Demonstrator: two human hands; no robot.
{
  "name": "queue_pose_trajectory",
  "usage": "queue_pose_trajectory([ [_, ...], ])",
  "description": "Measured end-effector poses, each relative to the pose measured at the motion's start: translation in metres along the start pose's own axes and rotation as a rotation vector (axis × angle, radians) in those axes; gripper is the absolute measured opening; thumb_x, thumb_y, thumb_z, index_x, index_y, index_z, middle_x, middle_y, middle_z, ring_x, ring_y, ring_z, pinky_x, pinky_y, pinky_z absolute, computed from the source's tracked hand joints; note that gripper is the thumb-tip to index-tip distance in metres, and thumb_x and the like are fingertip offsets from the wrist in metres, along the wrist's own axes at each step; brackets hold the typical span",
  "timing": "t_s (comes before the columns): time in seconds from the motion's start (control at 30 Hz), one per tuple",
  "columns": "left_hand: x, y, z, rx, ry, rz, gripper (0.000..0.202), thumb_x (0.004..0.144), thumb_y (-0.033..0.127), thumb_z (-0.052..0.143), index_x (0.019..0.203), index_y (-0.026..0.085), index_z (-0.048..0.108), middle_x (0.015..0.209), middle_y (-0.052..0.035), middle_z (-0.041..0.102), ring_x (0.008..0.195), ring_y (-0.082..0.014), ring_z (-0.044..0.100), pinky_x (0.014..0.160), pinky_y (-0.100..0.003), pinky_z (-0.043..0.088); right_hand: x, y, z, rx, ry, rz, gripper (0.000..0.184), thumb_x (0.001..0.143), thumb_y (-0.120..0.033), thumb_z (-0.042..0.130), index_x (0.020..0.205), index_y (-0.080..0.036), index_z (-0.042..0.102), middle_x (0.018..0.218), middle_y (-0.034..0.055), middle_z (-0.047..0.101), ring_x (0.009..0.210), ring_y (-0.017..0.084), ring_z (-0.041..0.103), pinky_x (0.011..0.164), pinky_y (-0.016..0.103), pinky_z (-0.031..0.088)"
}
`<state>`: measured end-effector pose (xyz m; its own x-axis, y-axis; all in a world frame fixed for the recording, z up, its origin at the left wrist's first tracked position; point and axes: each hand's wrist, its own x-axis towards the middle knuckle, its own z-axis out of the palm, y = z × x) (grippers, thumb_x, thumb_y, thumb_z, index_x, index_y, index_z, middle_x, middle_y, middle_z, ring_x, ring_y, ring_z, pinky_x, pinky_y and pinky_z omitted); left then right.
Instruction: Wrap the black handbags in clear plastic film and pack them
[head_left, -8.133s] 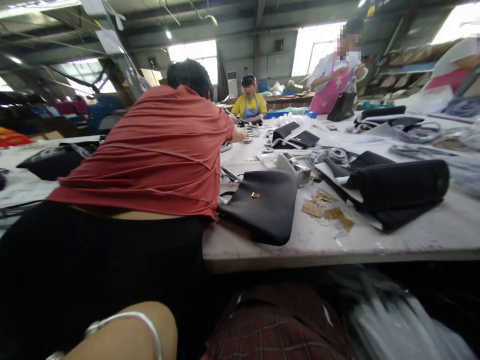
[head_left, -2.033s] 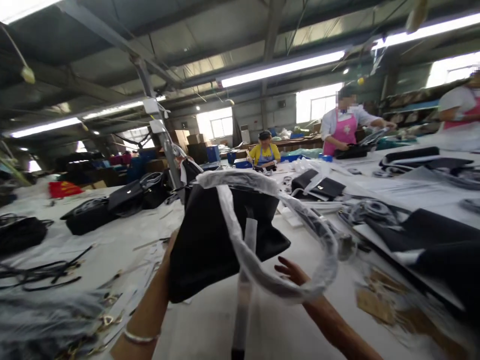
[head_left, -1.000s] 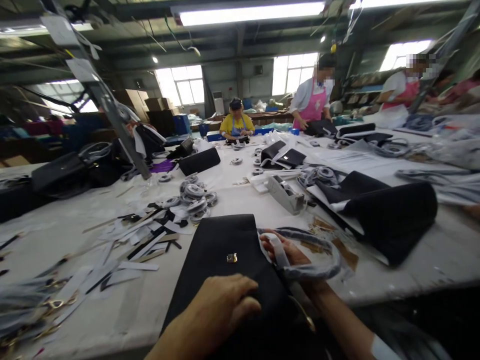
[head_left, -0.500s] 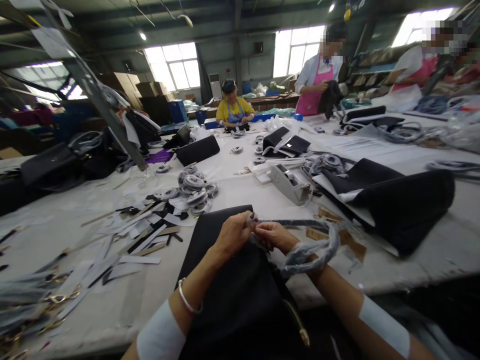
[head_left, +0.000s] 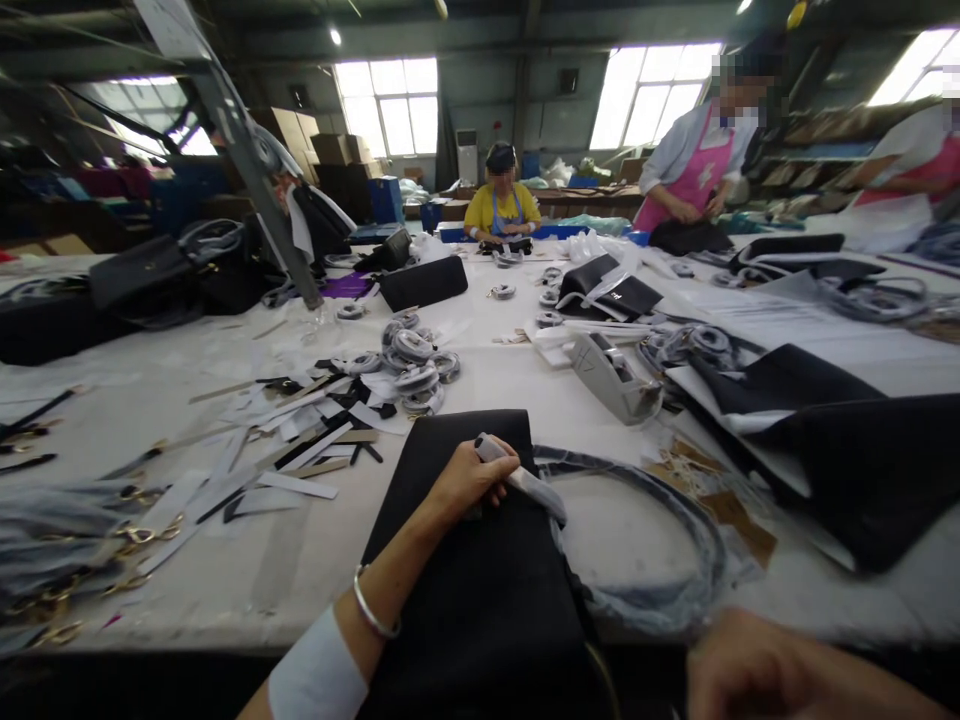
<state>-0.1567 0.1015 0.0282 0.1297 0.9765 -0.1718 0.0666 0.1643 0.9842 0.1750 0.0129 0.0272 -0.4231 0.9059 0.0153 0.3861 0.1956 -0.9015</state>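
A black leather handbag (head_left: 480, 590) lies flat on the white table (head_left: 637, 520) right in front of me. My left hand (head_left: 472, 475) rests on its upper part with fingers closed around the wrapped end of the bag's strap (head_left: 525, 485). The plastic-wrapped strap (head_left: 675, 560) loops out to the right over the table. My right hand (head_left: 780, 675) is at the bottom right edge, pulled back from the bag; it is blurred and its fingers do not show.
A pile of strap and paper scraps (head_left: 300, 440) and wrapped rolls (head_left: 412, 365) lie to the left. A grey tape dispenser (head_left: 615, 375) and black bag panels (head_left: 840, 440) sit to the right. Three other workers (head_left: 501, 205) stand or sit at the far side.
My right hand let go of the strap and drew back to the lower right. The strap loop now lies spread on the table, with my left hand still gripping its end.
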Motion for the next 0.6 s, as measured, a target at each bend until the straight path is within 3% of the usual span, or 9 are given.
queue_pose_trajectory([
  [0.07,-0.003,0.001,0.008,-0.088,-0.031,0.052,0.032,0.072,0.039,0.073,0.088,0.013,0.065,0.064,0.0004,0.063,0.05,-0.0106,0.056,0.044,-0.019,0.047,0.032,-0.031,0.006,-0.07,0.025,-0.037,0.052,0.08,-0.054,0.063,0.123,-0.024,0.064,0.11,0.009,0.07,0.102,0.027,0.064,0.086,0.038,0.053],
  [0.17,-0.009,0.0,0.015,-0.137,-0.07,0.109,0.032,0.073,0.037,0.076,0.092,0.013,0.064,0.066,0.0006,0.063,0.055,-0.0112,0.058,0.051,-0.021,0.051,0.091,-0.064,0.032,-0.161,0.034,-0.043,0.052,0.085,-0.051,0.06,0.131,-0.026,0.058,0.13,0.0087,0.061,0.12,0.028,0.054,0.097,0.04,0.047],
  [0.27,-0.014,0.001,0.014,-0.14,-0.063,0.143,0.032,0.074,0.036,0.075,0.093,0.015,0.059,0.067,0.0016,0.063,0.057,-0.0126,0.059,0.053,-0.023,0.051,0.131,-0.067,0.061,-0.07,-0.057,-0.039,0.047,0.089,-0.054,0.054,0.122,-0.022,0.063,0.118,0.0076,0.067,0.108,0.027,0.06,0.091,0.037,0.047],
  [0.33,-0.016,0.003,0.007,-0.092,-0.04,0.162,0.036,0.072,0.033,0.077,0.095,0.017,0.055,0.071,0.0021,0.063,0.059,-0.0131,0.06,0.054,-0.023,0.051,0.144,-0.058,0.073,0.028,-0.157,-0.035,0.044,0.09,-0.057,0.05,0.097,-0.018,0.071,0.089,0.0049,0.071,0.084,0.022,0.064,0.077,0.031,0.048],
  [0.4,-0.017,0.006,-0.004,-0.029,-0.016,0.179,0.042,0.068,0.029,0.079,0.1,0.018,0.054,0.081,0.0012,0.063,0.064,-0.0129,0.061,0.056,-0.023,0.051,0.148,-0.047,0.079,0.096,-0.181,-0.007,0.046,0.088,-0.059,0.051,0.079,-0.017,0.069,0.069,0.0016,0.064,0.068,0.018,0.058,0.064,0.027,0.045],
  [0.5,-0.021,0.012,-0.022,0.002,0.078,0.23,0.031,0.077,0.034,0.071,0.097,0.018,0.054,0.092,-0.0007,0.061,0.072,-0.0132,0.061,0.061,-0.023,0.052,0.147,-0.037,0.081,0.16,-0.142,0.025,0.043,0.086,-0.058,0.056,0.081,-0.016,0.067,0.066,-0.0003,0.058,0.063,0.015,0.053,0.061,0.026,0.041],
  [0.6,-0.027,0.019,-0.034,0.092,0.163,0.277,0.024,0.089,0.04,0.055,0.084,0.017,0.056,0.079,0.0009,0.058,0.068,-0.0117,0.058,0.062,-0.022,0.05,0.146,-0.033,0.083,0.198,-0.147,0.037,0.041,0.085,-0.057,0.058,0.079,-0.017,0.066,0.067,-0.0003,0.058,0.065,0.015,0.052,0.062,0.026,0.041],
])
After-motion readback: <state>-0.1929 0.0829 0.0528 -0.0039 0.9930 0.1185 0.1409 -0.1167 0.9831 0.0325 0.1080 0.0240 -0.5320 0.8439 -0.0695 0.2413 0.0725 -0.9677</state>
